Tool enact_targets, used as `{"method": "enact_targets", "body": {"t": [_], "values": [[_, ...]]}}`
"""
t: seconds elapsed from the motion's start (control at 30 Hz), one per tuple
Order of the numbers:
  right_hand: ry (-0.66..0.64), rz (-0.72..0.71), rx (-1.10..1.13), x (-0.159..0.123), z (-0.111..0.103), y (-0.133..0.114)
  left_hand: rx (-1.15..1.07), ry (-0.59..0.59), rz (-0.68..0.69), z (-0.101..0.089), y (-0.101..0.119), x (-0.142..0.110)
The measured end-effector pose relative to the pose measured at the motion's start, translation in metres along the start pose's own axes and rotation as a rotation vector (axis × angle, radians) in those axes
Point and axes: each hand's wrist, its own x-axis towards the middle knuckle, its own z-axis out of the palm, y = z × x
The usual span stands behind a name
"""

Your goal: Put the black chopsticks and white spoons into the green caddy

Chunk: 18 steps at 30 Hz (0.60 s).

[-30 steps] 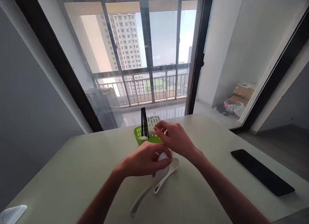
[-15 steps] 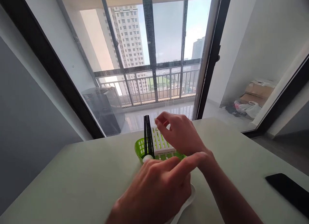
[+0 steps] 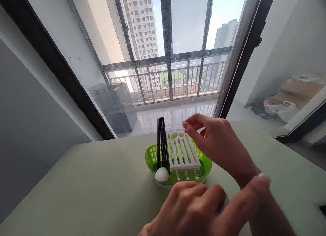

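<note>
A green basket (image 3: 150, 158) with a pale base stands on the table. In it lean several black chopsticks (image 3: 161, 141), beside a white slotted rack (image 3: 184, 166) with two round holes and small prongs. The white rounded end of a utensil (image 3: 161, 175) rests at the basket's front. My right hand (image 3: 214, 135) hovers over the rack's back right corner, fingers loosely bent, with no object seen in them. Nearer to me, my left hand (image 3: 196, 209) is in front of the basket, its thumb spread and blurred, its fingertips hidden. A bit of something pale (image 3: 225, 199) shows behind its knuckles.
The pale table (image 3: 102, 185) stretches to both sides. The tip of a black object (image 3: 323, 209) shows at the right edge. Beyond the table are glass panes with dark frames (image 3: 166, 35), a grey appliance (image 3: 112, 105) and cardboard boxes with bags (image 3: 296, 93).
My right hand has shifted rightward, off the rack's holes. My left hand has moved right and toward me, uncovering the basket's front. The camera view has tilted and turned slightly.
</note>
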Motion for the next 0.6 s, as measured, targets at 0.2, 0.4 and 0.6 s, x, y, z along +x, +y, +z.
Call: {"method": "enact_targets", "body": {"t": [0.2, 0.4, 0.6], "values": [[0.028, 0.003, -0.063, 0.001, 0.0, 0.007, -0.052, -0.001, 0.019, 0.005, 0.001, -0.002], [0.015, 0.009, -0.073, -0.001, 0.001, 0.011, -0.03, -0.023, 0.001, 0.008, 0.002, 0.0], [0.007, 0.003, -0.108, -0.005, 0.004, 0.004, -0.032, -0.041, 0.031, 0.006, -0.003, -0.005]]}}
